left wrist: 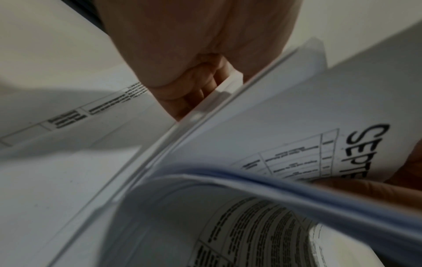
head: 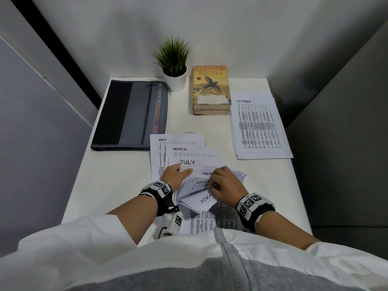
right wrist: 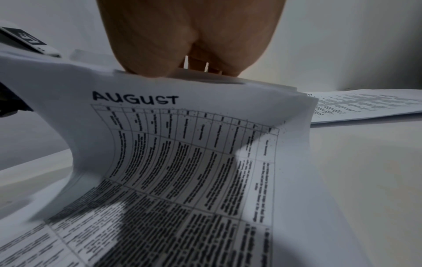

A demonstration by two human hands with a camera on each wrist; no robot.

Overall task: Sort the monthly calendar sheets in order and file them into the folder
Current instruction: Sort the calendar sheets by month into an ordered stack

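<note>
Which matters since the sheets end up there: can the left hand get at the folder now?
Probably not yet. The left hand is pinching the fanned calendar sheets. The folder lies closed to its front-left with nothing between; it would need to let go first.

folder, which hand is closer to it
Left. The left hand grips sheets just below the folder's near right corner; the right hand holds sheets further right.

Right hand (right wrist: 191, 39) grips curled AUGUST sheet (right wrist: 182, 144) top edge.
</note>
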